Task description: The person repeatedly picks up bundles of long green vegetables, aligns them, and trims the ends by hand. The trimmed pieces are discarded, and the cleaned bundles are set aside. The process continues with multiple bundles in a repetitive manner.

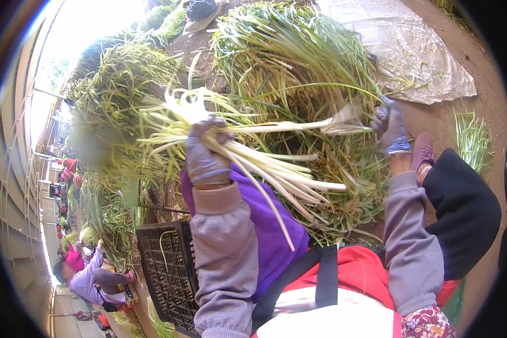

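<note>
My left hand [209, 148], in a thin translucent glove, is closed around a bunch of long pale stalks [279, 169], garlic shoots or a similar leafy vegetable. Their whitish ends fan out to the right, over my purple-covered knee. My right hand [391, 122], gloved too, is raised at the right with its fingers closed on a thin green leaf [321, 84] that arches towards the bunch. Papery, blurred skin lies just left of these fingers. A big heap of green stalks [295, 55] spreads beyond and between both hands.
A black plastic crate [164, 270] stands left of my left forearm. Another heap of greens [122, 84] lies at the upper left, a pale plastic sheet [418, 50] at the upper right, a small bundle [472, 139] at the far right. A person [88, 279] sits at the lower left.
</note>
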A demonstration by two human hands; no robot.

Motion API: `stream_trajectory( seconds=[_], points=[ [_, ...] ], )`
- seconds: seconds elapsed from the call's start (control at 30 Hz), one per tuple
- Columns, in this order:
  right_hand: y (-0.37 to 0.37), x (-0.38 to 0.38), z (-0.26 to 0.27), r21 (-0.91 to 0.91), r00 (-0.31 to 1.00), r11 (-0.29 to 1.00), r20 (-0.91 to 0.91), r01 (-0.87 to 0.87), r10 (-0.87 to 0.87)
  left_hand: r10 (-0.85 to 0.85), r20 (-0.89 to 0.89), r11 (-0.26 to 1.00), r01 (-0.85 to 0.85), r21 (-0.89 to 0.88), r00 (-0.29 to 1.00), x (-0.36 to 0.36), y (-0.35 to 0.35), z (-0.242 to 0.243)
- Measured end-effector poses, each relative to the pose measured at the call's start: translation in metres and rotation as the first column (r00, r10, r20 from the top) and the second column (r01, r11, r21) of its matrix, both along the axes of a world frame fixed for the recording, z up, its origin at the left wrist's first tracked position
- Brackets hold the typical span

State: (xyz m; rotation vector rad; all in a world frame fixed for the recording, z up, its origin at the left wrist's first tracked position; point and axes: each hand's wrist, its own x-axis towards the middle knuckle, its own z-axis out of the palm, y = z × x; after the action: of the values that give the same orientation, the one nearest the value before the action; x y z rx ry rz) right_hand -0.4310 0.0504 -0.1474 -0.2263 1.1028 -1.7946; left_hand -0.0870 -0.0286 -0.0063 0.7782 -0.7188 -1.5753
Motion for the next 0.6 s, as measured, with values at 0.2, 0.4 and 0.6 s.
stream_trajectory(
  seconds=[0.2,0.4,0.6],
  points=[
    [0.019,-0.026,-0.025,0.733,-0.228,0.648,-0.608,0.208,0.761,-0.002,-0.011,0.998,0.001,-0.057,1.000,0.033,-0.004,0.021],
    [-0.003,0.116,0.084,0.069,0.097,0.897,-0.988,-0.436,0.123,-0.146,0.003,0.988,0.146,0.045,0.989,-0.001,0.012,0.013],
    [0.008,0.174,0.107,0.050,0.347,0.764,-0.871,-0.643,0.349,-0.200,0.078,0.975,0.190,0.119,0.977,-0.012,0.011,0.012]
  ],
)
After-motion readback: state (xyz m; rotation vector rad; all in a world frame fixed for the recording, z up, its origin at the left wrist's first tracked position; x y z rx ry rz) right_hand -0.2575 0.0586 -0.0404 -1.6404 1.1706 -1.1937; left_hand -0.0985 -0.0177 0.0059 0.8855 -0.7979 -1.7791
